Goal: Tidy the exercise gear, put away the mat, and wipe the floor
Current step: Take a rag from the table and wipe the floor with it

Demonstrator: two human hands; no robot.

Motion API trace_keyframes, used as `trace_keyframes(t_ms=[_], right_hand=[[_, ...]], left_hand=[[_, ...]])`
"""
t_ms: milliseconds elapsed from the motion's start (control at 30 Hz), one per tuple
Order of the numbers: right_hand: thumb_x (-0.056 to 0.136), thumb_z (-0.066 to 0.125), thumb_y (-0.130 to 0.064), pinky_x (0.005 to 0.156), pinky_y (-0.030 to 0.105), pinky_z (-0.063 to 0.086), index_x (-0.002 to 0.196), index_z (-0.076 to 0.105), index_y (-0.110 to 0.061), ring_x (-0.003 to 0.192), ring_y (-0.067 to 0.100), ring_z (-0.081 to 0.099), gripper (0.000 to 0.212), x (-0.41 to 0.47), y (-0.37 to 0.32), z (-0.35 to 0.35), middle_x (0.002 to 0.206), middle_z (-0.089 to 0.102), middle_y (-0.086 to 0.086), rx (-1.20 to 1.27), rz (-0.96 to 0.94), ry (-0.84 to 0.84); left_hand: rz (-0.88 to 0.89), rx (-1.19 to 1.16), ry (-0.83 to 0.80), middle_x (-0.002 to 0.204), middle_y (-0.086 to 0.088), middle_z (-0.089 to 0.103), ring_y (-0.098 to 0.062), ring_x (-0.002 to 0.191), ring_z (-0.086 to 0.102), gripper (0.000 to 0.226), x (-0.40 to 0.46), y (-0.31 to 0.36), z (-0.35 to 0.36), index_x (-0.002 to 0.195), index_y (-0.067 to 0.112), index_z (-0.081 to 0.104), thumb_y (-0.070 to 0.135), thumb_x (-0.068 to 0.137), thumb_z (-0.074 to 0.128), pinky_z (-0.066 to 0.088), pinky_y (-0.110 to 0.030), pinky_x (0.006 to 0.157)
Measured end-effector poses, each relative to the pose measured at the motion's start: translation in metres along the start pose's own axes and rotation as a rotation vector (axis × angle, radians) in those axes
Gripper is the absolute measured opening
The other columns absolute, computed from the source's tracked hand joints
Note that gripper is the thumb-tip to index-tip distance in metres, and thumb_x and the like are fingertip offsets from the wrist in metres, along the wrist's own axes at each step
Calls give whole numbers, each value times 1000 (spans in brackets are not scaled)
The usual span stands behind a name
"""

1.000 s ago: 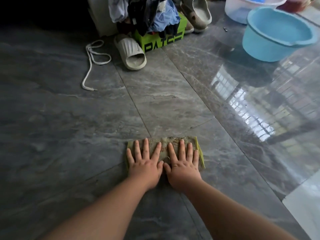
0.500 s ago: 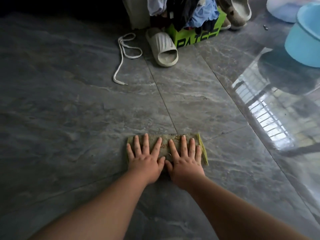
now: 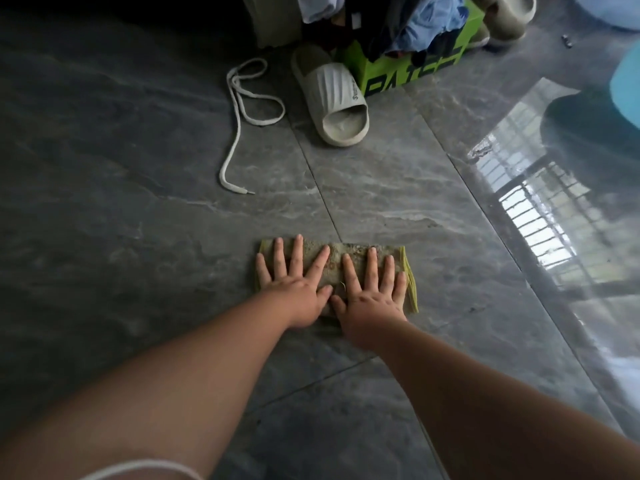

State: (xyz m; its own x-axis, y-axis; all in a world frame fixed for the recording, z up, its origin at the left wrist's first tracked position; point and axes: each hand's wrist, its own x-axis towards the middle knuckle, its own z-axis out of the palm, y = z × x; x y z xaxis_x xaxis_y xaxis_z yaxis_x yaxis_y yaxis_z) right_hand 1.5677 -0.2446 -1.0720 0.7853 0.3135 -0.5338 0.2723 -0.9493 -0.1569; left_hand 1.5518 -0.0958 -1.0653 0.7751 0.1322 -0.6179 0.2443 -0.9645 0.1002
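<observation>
Grey marbled floor tiles (image 3: pixel 121 168), glossy, with a barred window reflected at right. Folded yellow-green cleaning cloth (image 3: pixel 337 263) flat on the floor, centre frame, straddling a grout line. Soiled brownish on its upper face; yellow edge visible along the right side.

Left hand (image 3: pixel 294 289) palm down on the left half of cloth, fingers straight and spread, pressing, nothing grasped. Right hand (image 3: pixel 369 296) palm down on the right half, fingers straight and slightly spread, likewise pressing, nothing grasped. Thumbs near-touching at the cloth's near edge. Both forearms bare, extended forward from bottom of frame.

Beyond the cloth, well apart: white shoelace (image 3: pixel 242 109) looped loosely on floor, one end trailing toward the camera. Just right of it, off-white slide sandal (image 3: pixel 334 98), open toe toward the camera. Behind the sandal, lime-green box (image 3: pixel 412 72) with dark lettering, partly readable, heaped with blue and dark clothing (image 3: pixel 408 26). Second sandal (image 3: pixel 509 15) at the box's right, partly cut off by the top edge. Blue basin (image 3: pixel 628 84) at the right edge, mostly out of frame. Thin white cord (image 3: pixel 138 469) across the bottom left.
</observation>
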Motion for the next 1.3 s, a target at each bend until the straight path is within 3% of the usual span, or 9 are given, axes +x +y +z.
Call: trace_keyframes(t_ms=[333,933,1033,1167,1300], right_hand=[[96,22,-61,114,57,-20,151,-23,-37,140,37,-39,75,51,-7,-36,156,-39,7,5,69,-29],[97,15,-63,110,60,-26,137,-38,-38,131,39,-48,71,55,-1,-46,140,-54,6,99,27,-139],[97,17,-61,110,61,-25,139,-38,-38,133,40,-47,73,55,-2,-46,143,-52,8,92,38,-138],[97,16,-62,111,60,-24,145,-33,-38,134,39,-45,72,53,-3,-48,151,-45,9,87,45,-112],[95,15,-64,115,56,-21,149,-24,-39,140,36,-38,71,46,-3,-39,157,-33,7,82,41,38]], left_hand=[[129,58,-52,151,-2,-48,-37,137,-44,70,61,-8,-47,144,49,-29,62,98,21,-22,-66,108],[48,156,-229,142,-2,-54,-39,136,-44,73,64,1,-64,142,47,-33,65,97,22,-20,-67,109],[63,134,-217,137,-1,-56,-38,135,-46,73,66,-1,-61,142,48,-33,66,97,22,-22,-67,108],[96,104,-187,147,-2,-51,-38,135,-46,72,66,-3,-63,140,49,-34,65,97,21,-22,-67,108],[125,97,-36,154,-4,-43,-39,140,-40,70,59,-5,-51,138,48,-35,64,97,19,-22,-66,109]])
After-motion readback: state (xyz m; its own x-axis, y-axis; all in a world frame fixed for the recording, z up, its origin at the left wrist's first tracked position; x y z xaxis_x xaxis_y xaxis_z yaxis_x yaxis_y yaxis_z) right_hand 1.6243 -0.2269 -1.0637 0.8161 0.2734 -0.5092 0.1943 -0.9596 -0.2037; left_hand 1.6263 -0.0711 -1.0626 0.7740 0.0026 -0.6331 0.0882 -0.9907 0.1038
